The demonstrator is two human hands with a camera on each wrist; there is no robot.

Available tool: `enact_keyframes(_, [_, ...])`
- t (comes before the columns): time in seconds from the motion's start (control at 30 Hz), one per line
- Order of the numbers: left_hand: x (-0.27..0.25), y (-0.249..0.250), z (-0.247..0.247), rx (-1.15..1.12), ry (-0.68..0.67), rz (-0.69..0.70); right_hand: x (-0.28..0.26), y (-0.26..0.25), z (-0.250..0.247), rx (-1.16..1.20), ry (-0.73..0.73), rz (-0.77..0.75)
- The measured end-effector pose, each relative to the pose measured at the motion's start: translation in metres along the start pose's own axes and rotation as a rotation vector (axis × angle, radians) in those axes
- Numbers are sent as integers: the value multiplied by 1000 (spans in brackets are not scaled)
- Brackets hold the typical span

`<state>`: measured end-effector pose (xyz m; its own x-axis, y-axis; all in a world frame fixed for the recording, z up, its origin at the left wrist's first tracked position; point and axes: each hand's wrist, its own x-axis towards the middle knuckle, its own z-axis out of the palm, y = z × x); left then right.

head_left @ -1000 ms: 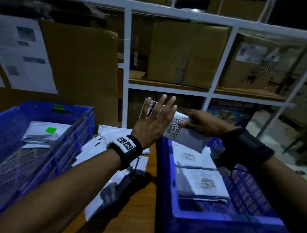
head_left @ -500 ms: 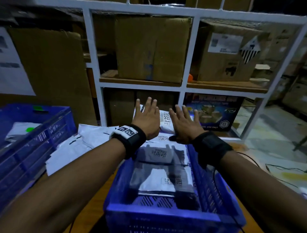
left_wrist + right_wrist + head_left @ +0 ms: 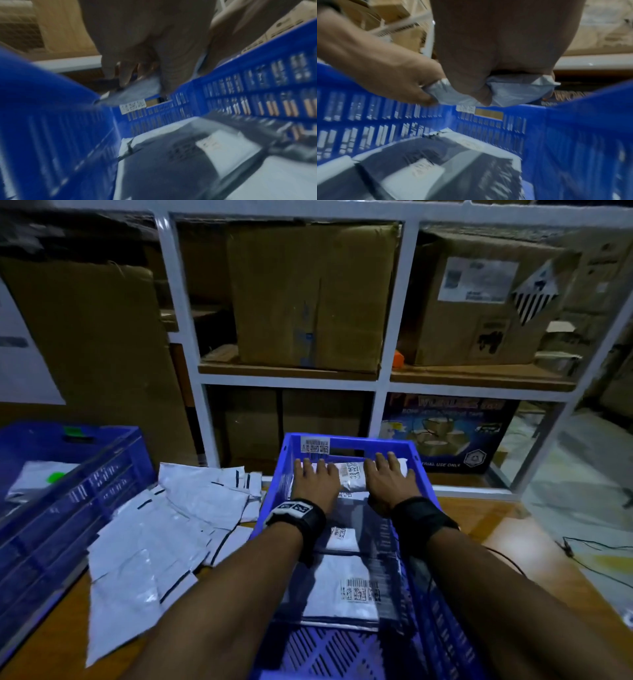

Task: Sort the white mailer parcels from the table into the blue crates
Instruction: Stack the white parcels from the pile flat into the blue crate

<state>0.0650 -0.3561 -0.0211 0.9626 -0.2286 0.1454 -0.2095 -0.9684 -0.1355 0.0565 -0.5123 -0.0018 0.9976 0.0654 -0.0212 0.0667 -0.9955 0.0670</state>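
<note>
Both of my hands hold one white mailer parcel point(image 3: 352, 478) with a barcode label at the far end of the blue crate point(image 3: 359, 439) in front of me. My left hand point(image 3: 314, 479) lies over its left end, and my right hand point(image 3: 386, 478) over its right end. In the right wrist view my right hand point(image 3: 496, 47) wraps the parcel point(image 3: 513, 90) with the thumb beneath, at about rim height. In the left wrist view my left hand point(image 3: 145, 54) grips the parcel point(image 3: 135, 89) too. Other mailers point(image 3: 342, 590) lie flat on the crate floor.
A heap of white mailers point(image 3: 164, 529) lies on the wooden table left of the crate. A second blue crate point(image 3: 68, 484) with a mailer inside stands at the far left. A white shelf rack point(image 3: 380, 378) with cardboard boxes rises just behind.
The parcel, held up in my right hand with the left palm open beside it, has come down to the crate's far end. Both hands now hold it. The view has turned towards the crate.
</note>
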Motion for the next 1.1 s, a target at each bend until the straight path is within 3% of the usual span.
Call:
enact_keyframes(0.43, [35,-7,52,-62,-95,-134,41,-5,61,93,-52,98])
enact_keyframes(0.6, [36,2,70,-73,-6,-37,57,-12,74,137,-68,67])
enact_keyframes(0.87, [45,6,76,-21,-24,61,59,-11,76,27,-30,-15])
enact_keyframes(1.1, [43,5,88,-19,-31,16,60,-24,87,26,19,36])
